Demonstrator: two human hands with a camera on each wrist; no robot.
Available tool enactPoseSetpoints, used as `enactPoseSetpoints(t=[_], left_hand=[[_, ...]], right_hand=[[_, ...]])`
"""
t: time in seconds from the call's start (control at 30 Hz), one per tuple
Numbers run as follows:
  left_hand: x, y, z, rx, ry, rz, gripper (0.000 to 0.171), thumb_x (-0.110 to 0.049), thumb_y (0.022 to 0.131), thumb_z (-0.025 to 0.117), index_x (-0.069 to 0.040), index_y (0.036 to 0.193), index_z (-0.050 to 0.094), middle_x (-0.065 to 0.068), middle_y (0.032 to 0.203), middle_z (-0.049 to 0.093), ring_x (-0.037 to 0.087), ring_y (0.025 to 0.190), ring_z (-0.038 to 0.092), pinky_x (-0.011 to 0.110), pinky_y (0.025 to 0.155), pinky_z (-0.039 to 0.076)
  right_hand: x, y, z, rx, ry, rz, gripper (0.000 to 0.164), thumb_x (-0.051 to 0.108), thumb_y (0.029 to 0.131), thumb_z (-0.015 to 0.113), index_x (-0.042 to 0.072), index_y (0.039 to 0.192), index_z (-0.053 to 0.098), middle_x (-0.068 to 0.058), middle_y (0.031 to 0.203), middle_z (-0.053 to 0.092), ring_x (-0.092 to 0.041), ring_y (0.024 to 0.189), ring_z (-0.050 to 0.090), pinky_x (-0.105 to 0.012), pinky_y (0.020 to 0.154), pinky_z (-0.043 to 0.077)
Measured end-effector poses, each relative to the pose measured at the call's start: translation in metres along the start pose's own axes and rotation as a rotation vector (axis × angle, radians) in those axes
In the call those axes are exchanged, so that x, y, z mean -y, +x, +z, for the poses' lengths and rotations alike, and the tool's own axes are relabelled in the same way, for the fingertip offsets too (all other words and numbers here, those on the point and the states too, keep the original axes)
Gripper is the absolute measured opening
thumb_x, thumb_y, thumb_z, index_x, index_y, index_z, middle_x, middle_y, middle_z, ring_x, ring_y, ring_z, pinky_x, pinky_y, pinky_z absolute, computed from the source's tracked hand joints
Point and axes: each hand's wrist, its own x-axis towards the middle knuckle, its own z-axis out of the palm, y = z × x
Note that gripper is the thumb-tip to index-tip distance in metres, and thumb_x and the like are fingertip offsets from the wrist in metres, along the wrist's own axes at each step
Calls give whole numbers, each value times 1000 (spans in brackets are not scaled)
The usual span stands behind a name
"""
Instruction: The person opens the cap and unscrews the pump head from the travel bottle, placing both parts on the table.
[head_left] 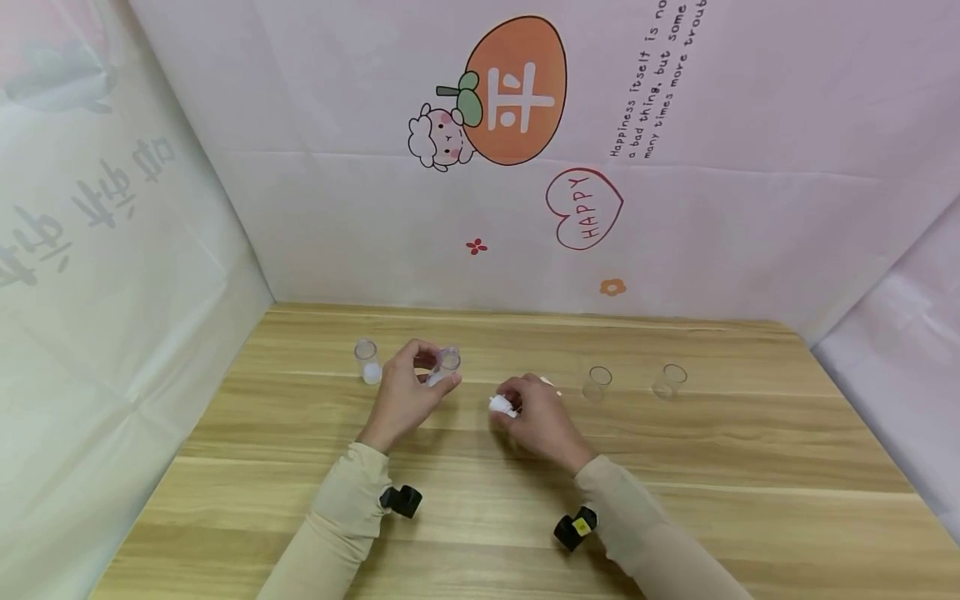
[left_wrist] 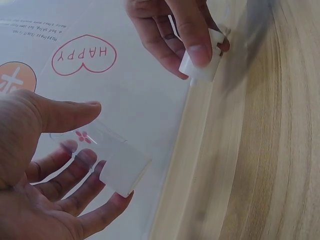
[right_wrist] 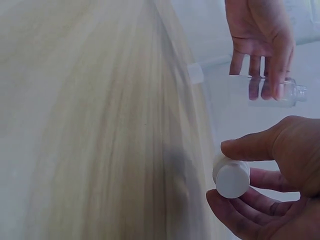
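Observation:
My left hand [head_left: 405,398] grips a small clear bottle [head_left: 448,361] between thumb and fingers, raised off the table. Its bottom part looks white in the left wrist view, and a narrow open neck [right_wrist: 301,93] shows in the right wrist view. To the right, my right hand [head_left: 543,418] pinches a small white piece [right_wrist: 233,179] with a round flat end, like a bottle cap or pump top; its exact kind is unclear. The two held things are apart. Another bit of white [head_left: 551,385] shows behind the right hand, mostly hidden by it.
A second clear bottle with a white bottom [head_left: 367,363] stands on the wooden table [head_left: 480,533] left of my left hand. Two clear cup-like pieces, a nearer one [head_left: 597,384] and a farther one [head_left: 670,382], stand at the right. Printed cloth walls [head_left: 360,225] border the table.

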Motion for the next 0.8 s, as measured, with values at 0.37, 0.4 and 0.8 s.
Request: enactPoseSetpoints(t=[0.37,0.4,0.8], left_hand=[[5,-1,-4,-14,8,-21,39,-12,81,86,-2,110,62,12,105,66,27,102,63,42,86,57],[5,-1,-4,-16,9,-21,39,-12,81,86,-1,110,62,12,104,66,27,102,63,42,86,57],[8,0,-4,-12,10,-35,38,-14,82,86,-2,110,62,12,105,66,26,102,63,42,87,57]], right_hand=[[1,11,14,-24,-71,5,28,10,82,85,0,105,73,-4,84,60,-16,77,53,-33,69,48],[2,12,14,-24,-72,7,28,10,82,85,-1,105,73,-4,85,60,-17,77,53,-33,70,48],[1,24,21,-33,-73,50,30,13,85,83,0,109,72,-8,92,62,-19,81,57,-35,73,51]])
